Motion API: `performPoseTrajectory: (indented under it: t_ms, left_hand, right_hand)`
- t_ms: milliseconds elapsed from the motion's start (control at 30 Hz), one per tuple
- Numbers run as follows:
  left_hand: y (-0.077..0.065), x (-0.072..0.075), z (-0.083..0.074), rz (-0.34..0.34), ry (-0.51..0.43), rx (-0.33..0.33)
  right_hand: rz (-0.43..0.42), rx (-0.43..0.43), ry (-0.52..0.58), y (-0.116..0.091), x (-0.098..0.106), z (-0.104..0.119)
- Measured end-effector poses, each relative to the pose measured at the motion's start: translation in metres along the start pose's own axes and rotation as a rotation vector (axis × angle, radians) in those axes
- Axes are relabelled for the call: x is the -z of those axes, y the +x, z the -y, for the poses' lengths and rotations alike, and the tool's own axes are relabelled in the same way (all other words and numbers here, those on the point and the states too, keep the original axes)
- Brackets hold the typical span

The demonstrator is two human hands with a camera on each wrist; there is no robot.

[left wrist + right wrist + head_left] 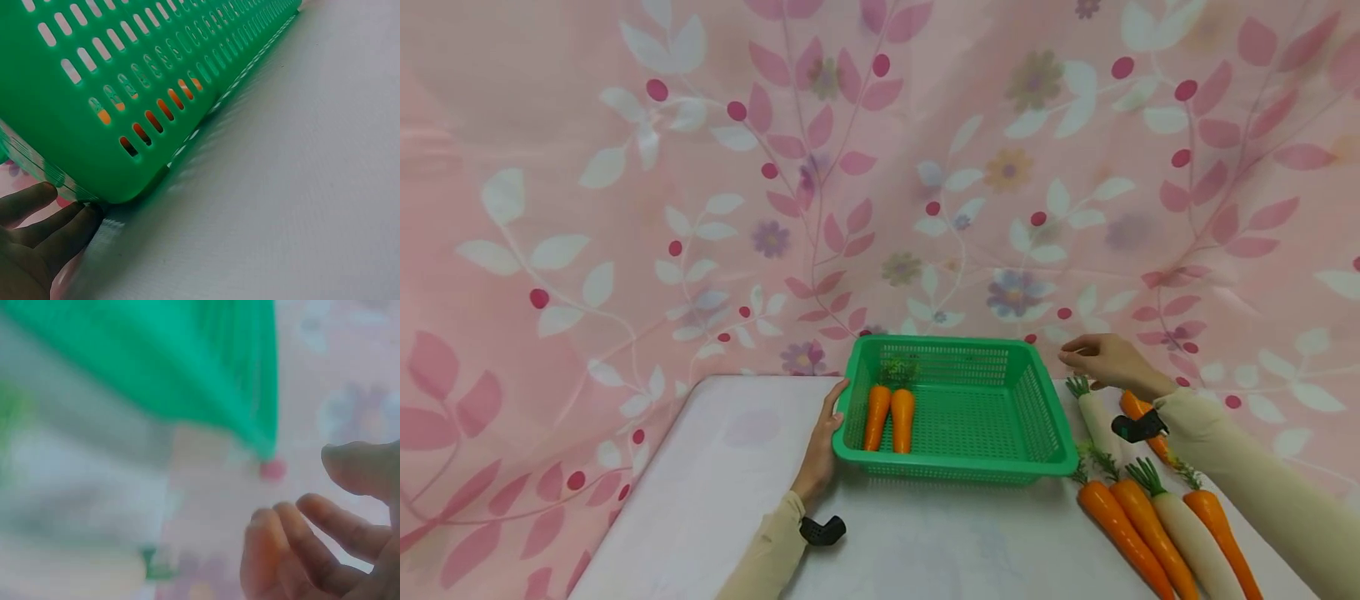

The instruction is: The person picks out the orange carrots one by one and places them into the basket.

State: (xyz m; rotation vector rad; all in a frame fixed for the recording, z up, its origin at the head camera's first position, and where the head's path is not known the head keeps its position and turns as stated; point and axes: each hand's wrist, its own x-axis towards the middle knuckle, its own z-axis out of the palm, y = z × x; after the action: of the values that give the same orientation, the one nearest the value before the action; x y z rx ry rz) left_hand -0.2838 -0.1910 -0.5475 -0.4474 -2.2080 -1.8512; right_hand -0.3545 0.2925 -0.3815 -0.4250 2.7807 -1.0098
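A green perforated plastic basket (pixel 955 468) stands on the white table, with two orange carrots, a left one (pixel 877 417) and a right one (pixel 902 421), lying side by side at its left end. My left hand (pixel 820 450) is at the basket's left side; in the left wrist view its extended fingers (pixel 69 237) reach the lower corner of the wall. Beyond the basket's right end, my right hand (pixel 1116 362) hovers over a white radish (pixel 1101 421) with green leaves. Its fingers are loosely bent and hold nothing, as the right wrist view, partly blurred, also shows.
Right of the basket lie more carrots (pixel 1123 533) and another white radish (pixel 1198 542), leafy ends pointing away. One carrot (pixel 1135 407) is partly hidden by my right wrist. A pink floral curtain (pixel 880 208) hangs behind the white table (pixel 730 450).
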Motion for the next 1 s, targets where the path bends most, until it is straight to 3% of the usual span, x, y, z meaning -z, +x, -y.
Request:
performPoseTrajectory:
  t_ms: [200, 467, 767, 1000]
  left_hand:
    - [0.0, 0.002, 0.0, -0.003, 0.007, 0.005]
    - [0.001, 0.004, -0.004, -0.003, 0.008, 0.015]
    - [0.0, 0.002, -0.007, -0.001, -0.013, 0.03]
    - [0.0, 0.0, -0.008, 0.005, -0.014, 0.028]
  right_hand:
    - [-0.111, 0.033, -0.245, -0.007, 0.014, -0.037]
    - [-0.133, -0.016, -0.384, -0.016, 0.026, -0.074]
    - [-0.048, -0.112, -0.409, -0.024, 0.026, -0.097]
    - [0.038, -0.188, -0.357, -0.024, 0.02, -0.111]
